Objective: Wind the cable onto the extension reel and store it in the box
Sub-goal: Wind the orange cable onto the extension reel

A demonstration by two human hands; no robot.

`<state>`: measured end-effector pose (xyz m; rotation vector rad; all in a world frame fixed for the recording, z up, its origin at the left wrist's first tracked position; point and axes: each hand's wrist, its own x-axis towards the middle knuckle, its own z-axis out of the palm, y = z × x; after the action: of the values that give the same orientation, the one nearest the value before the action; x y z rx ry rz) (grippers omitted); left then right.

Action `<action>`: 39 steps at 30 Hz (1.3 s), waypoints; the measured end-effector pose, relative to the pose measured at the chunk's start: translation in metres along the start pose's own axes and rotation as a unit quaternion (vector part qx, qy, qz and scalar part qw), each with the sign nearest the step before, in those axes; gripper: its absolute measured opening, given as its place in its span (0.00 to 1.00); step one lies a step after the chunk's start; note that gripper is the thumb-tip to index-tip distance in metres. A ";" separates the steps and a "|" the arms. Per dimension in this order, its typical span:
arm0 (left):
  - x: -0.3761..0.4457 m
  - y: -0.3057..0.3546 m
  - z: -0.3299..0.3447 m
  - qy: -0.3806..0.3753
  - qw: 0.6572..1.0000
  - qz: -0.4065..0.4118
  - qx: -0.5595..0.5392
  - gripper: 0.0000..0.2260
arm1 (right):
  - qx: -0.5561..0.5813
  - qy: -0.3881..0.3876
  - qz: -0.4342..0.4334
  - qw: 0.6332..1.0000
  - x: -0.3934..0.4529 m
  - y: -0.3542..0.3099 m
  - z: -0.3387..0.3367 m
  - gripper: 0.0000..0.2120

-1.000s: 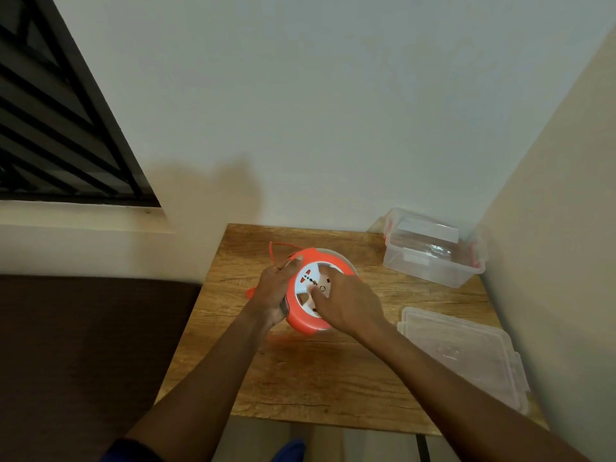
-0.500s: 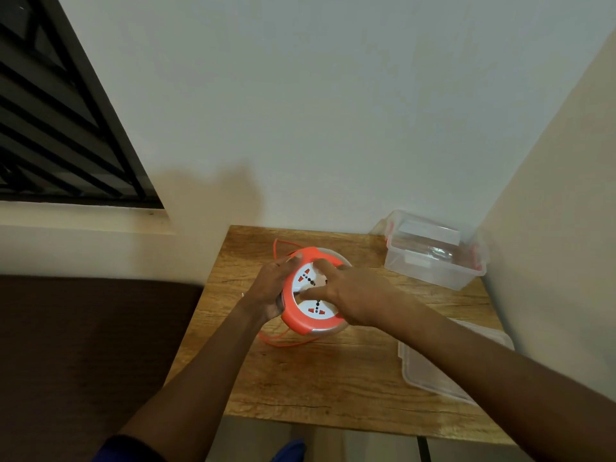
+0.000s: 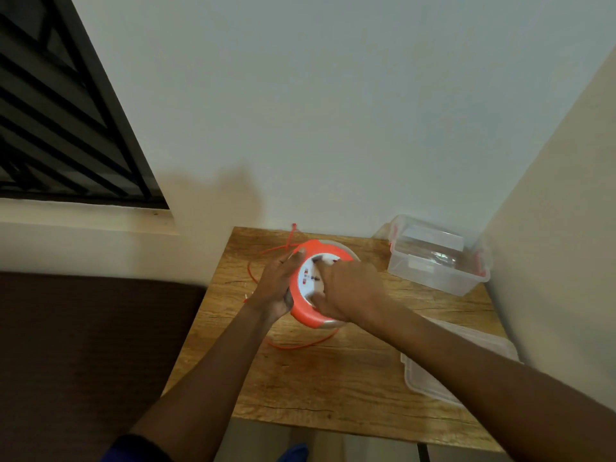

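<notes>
since a second ago the right hand (image 3: 350, 290) has turned on the reel (image 3: 308, 288), its wrist swung round so the forearm now comes in lower from the right and hides part of the lid (image 3: 460, 368) that lay fully in view before. more loose cable (image 3: 293, 345) shows now: an orange loop curves on the table (image 3: 333, 378) in front of the reel and another strand arcs out behind the left hand (image 3: 278, 288) toward the back edge, where earlier only a short bit showed.

left hand is cupped against the reel's left side, fingers (image 3: 296, 256) curled up over the orange rim and thumb low against the rim, gripping it. right hand lies across the white socket face, fingers bent and pressed onto it; whether they hold a knob there cannot be told, since the hand covers it.

reel sits tilted on the wooden table, near its middle toward the back, face turned to the camera. clear box (image 3: 436, 261) stands open at the table's back right corner, well apart from the reel, with the lid flat on the table near the right edge.
</notes>
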<state>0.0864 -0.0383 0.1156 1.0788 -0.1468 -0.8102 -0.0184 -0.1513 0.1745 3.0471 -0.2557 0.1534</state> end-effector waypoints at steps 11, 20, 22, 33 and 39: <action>0.002 -0.006 -0.006 0.044 0.999 -0.011 0.013 0.24 | 0.004 0.029 0.050 0.998 -0.004 -0.006 0.010 0.21; 0.004 0.002 -0.009 0.015 1.000 -0.012 0.024 0.22 | -0.052 -0.047 -0.167 0.983 -0.005 0.009 -0.006 0.29; 0.002 0.003 -0.007 0.010 1.000 -0.010 0.026 0.21 | -0.083 -0.051 -0.190 0.977 -0.003 0.015 -0.010 0.31; 0.002 0.003 -0.007 -0.025 0.997 -0.026 0.062 0.24 | -0.202 -0.019 -0.291 0.935 0.006 0.017 -0.017 0.26; 0.007 0.000 -0.002 -0.014 0.999 0.005 0.043 0.14 | -0.057 0.025 -0.103 0.993 0.002 0.014 0.009 0.30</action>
<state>0.0920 -0.0417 0.1127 1.1476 -0.2115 -0.8166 -0.0177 -0.1665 0.1672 2.9278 0.0512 0.1936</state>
